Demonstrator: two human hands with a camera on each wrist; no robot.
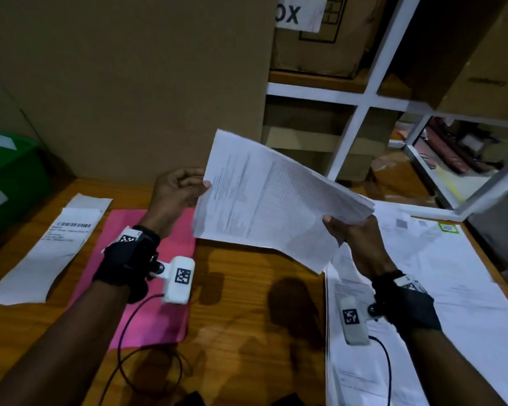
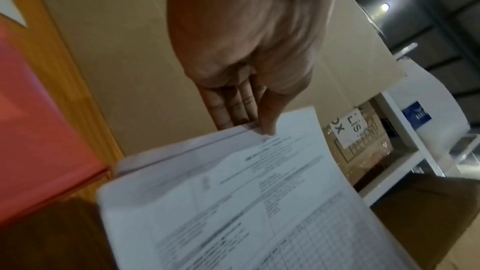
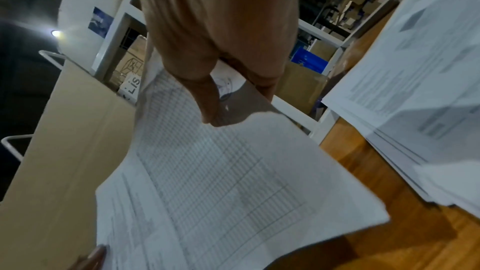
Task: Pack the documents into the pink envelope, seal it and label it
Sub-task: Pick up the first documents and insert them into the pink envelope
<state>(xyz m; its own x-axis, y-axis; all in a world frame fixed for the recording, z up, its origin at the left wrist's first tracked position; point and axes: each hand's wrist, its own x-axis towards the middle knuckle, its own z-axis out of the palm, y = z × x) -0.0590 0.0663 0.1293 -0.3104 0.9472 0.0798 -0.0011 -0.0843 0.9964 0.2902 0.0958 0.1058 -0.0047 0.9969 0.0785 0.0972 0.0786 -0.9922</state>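
Observation:
A stack of printed documents (image 1: pixel 270 197) hangs in the air above the wooden table, tilted, held by both hands. My left hand (image 1: pixel 178 189) pinches its left edge, thumb on top and fingers behind (image 2: pixel 233 110). My right hand (image 1: pixel 352 235) grips its right edge, thumb on the printed grid (image 3: pixel 207 98). The documents (image 2: pixel 233 202) fill the lower half of both wrist views (image 3: pixel 221 182). The pink envelope (image 1: pixel 147 276) lies flat on the table under my left wrist. A white label sheet (image 1: pixel 53 247) with a barcode lies to its left.
More loose printed sheets (image 1: pixel 440 288) cover the table's right side. A large cardboard box (image 1: pixel 129 83) stands at the back. A green bin (image 1: pixel 9 177) sits at far left. White shelving (image 1: pixel 364 98) with boxes rises at the back right. Camera cables (image 1: pixel 135 347) trail over the table.

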